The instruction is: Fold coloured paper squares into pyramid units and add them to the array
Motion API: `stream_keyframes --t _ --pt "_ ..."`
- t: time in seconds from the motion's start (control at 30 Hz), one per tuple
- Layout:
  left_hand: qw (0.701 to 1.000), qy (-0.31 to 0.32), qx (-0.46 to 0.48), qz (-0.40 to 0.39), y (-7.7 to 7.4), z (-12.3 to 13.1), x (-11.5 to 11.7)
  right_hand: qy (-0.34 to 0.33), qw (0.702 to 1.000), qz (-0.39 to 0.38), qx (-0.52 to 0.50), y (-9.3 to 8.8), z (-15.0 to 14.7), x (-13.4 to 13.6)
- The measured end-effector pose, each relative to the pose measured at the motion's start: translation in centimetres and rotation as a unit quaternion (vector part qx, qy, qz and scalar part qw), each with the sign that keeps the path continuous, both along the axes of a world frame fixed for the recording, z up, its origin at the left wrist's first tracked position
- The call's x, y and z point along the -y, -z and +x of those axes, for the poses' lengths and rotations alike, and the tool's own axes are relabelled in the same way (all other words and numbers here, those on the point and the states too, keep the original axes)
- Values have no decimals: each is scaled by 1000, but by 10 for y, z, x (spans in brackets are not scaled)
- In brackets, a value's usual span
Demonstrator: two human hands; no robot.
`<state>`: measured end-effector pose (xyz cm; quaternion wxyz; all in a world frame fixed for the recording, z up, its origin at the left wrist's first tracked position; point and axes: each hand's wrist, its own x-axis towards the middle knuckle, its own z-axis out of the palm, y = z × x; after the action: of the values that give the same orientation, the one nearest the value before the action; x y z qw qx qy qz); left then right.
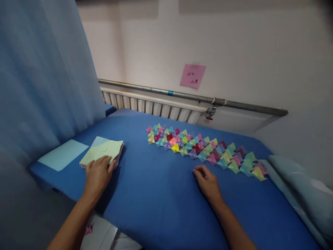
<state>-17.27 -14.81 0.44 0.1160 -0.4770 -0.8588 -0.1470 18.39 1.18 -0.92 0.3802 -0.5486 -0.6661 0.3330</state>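
Note:
My left hand (98, 173) rests palm down on the near edge of a stack of pastel paper sheets (104, 151), its fingers lying flat on the top pale green sheet. My right hand (206, 182) lies on the blue surface (156, 194) with its fingers curled under, holding nothing that I can see. It sits just in front of several rows of small folded paper pieces (205, 147) in pink, green, yellow, teal and purple, without touching them.
A single light blue sheet (63, 154) lies left of the stack. A blue curtain (41, 69) hangs at the left. Behind stand a white radiator (151, 106), a metal pipe (192, 98) and a pink note (193, 75) on the wall. Pale bedding (299, 187) lies at the right.

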Motion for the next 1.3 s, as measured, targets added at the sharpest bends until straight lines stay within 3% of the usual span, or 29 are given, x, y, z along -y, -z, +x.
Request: stream_keyframes --t 0.27,0.43,0.63,0.77,0.83,0.93,1.03,1.17,1.3 --pt "987 -40 114 104 -2 -5 -3 -4 999 35 -34 7 1 -6" --pt "951 -44 239 193 -5 -2 -4 -1 999 26 -27 4 1 -4" --pt "920 -93 271 269 -11 -1 2 1 1000 10 -20 1 0 -5" --pt "878 -123 307 347 -16 -1 8 11 1000 6 -5 -1 -2 -4" --pt "854 -122 332 382 -16 -2 9 13 1000 6 5 -2 -2 -3" --pt "844 -102 356 388 -12 0 10 12 1000 8 11 -2 -2 -2" --pt "861 -44 292 413 -11 15 15 9 1000 3 7 -2 -2 -2" --pt "874 198 129 425 -11 55 21 3 1000 13 15 -1 -1 -3" --pt "838 432 154 295 2 99 20 1 999 34 13 -2 -2 -1"
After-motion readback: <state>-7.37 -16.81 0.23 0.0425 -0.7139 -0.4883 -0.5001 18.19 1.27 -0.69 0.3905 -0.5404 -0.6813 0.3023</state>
